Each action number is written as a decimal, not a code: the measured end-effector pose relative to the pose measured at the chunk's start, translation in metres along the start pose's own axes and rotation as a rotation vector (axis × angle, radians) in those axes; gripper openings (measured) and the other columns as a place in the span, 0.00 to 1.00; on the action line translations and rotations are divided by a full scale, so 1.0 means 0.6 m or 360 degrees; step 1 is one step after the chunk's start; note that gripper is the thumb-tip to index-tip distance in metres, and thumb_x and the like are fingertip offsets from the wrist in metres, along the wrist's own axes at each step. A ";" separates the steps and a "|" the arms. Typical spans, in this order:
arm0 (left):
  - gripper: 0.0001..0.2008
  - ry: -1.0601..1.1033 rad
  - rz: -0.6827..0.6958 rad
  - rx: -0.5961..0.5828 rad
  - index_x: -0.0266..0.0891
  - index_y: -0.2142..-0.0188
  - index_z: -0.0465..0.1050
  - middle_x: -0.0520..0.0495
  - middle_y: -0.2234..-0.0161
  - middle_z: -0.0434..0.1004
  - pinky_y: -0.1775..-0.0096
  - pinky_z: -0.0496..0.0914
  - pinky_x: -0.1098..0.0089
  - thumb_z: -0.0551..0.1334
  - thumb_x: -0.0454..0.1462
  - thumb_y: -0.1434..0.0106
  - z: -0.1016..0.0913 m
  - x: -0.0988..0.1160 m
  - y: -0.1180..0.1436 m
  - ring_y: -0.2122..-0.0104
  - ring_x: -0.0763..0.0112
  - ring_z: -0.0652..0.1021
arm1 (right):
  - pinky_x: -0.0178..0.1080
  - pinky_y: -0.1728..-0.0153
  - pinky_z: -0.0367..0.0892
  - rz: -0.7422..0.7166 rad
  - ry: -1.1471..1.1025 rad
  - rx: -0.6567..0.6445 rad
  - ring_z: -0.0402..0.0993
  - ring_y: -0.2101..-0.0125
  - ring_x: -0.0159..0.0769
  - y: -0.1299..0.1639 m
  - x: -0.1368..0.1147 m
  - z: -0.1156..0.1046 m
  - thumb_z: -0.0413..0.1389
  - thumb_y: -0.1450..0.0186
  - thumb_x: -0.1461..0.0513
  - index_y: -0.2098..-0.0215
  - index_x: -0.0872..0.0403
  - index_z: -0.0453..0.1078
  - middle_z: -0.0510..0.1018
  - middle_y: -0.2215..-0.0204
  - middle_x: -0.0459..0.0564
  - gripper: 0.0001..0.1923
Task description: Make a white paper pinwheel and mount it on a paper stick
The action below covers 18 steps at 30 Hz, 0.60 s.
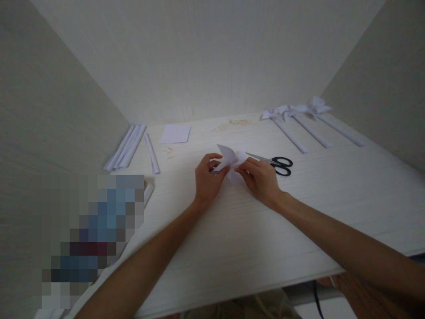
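Head view: left hand (209, 180) and right hand (261, 179) pinching a folded paper pinwheel (228, 155).
It sits just left of the black-handled scissors (274, 161); behind and right of the scissors lie three stick-mounted pinwheels (312, 131), well left rolled-paper sticks (129, 148).

Two hands are shown, one left hand (209, 179) and one right hand (262, 179), with one piece of folded paper (227, 154). One pair of scissors (272, 160), three paper-topped rods (311, 130), one lone bare rod (152, 153) and one square of paper (175, 134) are seen; the bundled rods (128, 148) cannot be counted exactly.
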<state>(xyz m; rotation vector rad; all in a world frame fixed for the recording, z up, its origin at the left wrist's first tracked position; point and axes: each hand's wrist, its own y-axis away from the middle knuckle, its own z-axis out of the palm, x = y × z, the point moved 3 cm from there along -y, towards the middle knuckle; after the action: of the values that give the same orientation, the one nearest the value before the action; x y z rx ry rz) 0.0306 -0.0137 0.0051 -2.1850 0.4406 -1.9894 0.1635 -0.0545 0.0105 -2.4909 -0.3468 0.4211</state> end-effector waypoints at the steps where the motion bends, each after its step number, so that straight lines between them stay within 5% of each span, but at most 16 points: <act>1: 0.14 -0.0008 0.0002 -0.0005 0.38 0.67 0.64 0.53 0.76 0.73 0.75 0.66 0.77 0.62 0.30 0.55 0.000 0.001 0.000 0.76 0.75 0.75 | 0.33 0.77 0.50 0.0027 -0.0035 -0.0004 0.60 0.80 0.29 0.000 0.002 0.001 0.46 0.37 0.59 0.77 0.55 0.66 0.70 0.79 0.47 0.14; 18: 0.13 -0.0059 -0.0019 0.0045 0.38 0.67 0.64 0.54 0.78 0.72 0.77 0.64 0.77 0.61 0.29 0.55 -0.002 0.001 0.002 0.78 0.76 0.73 | 0.31 0.81 0.53 0.0478 -0.0730 0.0060 0.58 0.84 0.25 -0.008 0.027 0.010 0.55 0.44 0.58 0.79 0.57 0.68 0.68 0.85 0.43 0.10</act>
<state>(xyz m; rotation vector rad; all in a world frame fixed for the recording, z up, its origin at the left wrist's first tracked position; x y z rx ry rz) 0.0292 -0.0149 0.0055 -2.2087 0.3925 -1.9454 0.1753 -0.0426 0.0053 -2.3948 -0.1357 1.1176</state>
